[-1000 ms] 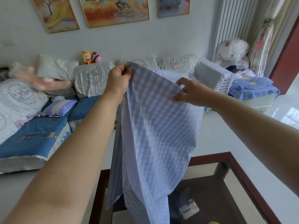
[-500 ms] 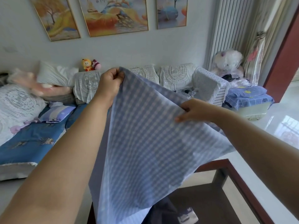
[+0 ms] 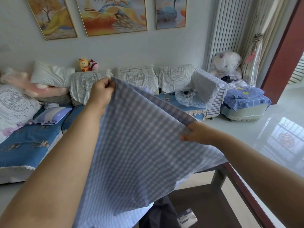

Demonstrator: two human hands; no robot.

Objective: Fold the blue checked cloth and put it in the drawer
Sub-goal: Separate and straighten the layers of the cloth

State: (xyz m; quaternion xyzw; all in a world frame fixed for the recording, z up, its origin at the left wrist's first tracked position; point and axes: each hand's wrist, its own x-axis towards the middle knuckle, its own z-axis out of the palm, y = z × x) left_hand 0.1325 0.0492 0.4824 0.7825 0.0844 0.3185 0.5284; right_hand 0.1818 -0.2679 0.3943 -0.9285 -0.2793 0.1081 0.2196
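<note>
Blue and white checks fill the middle of the frame: the cloth (image 3: 139, 153) is held up in the air, spread between two hands and slanting from upper left down to the right. The left hand (image 3: 100, 94), just above centre, has its grip clamped on the top corner, fingers curled over the fabric's edge. The right hand (image 3: 197, 133), lower and right of centre, pinches the cloth's upper edge, with the fabric bunched under its fingers. Below the hands the cloth hangs loose, and a paler, finer-checked layer shows at the bottom edge of the frame.

Under the cloth, at the lower right, stands a dark desk (image 3: 243, 183) with a reddish-brown rim and a glass top — something dark and a small white object lie beneath the glass, too unclear to name.

Across the middle of the frame runs a sofa (image 3: 29, 145) with blue covers and white lace throws on its back cushions. Two small plush toys (image 3: 88, 65) sit on top of the backrest. A white pillow (image 3: 51, 74) lies at the left. At the right, a large stuffed bear (image 3: 227, 63) wrapped in clear plastic sits beside the curtain (image 3: 251, 51). Three paintings (image 3: 113, 14) hang along the top of the frame.
</note>
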